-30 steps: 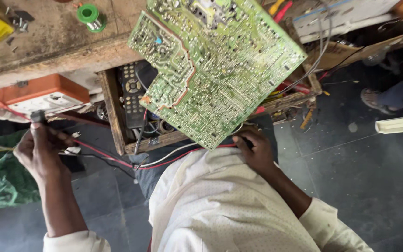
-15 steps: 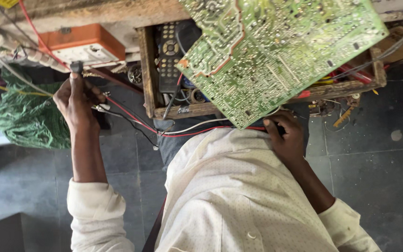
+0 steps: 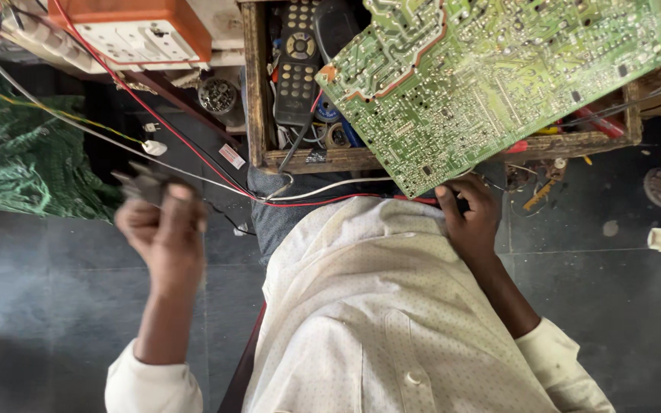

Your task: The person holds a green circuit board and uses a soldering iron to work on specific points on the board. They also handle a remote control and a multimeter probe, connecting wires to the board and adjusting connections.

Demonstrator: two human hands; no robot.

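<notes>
Gripping dark plug [image 3: 141, 186] — left hand [image 3: 164, 237] closed.

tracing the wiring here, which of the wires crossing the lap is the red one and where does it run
The red wire runs from the orange-topped box diagonally down across the lap toward the right hand. The white wire beside it is pale.

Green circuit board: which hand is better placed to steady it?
Probably the right hand: it sits at the lower edge of the green circuit board, fingers touching it. The left hand is raised well off to the side, gripping a small dark blurred object.
</notes>
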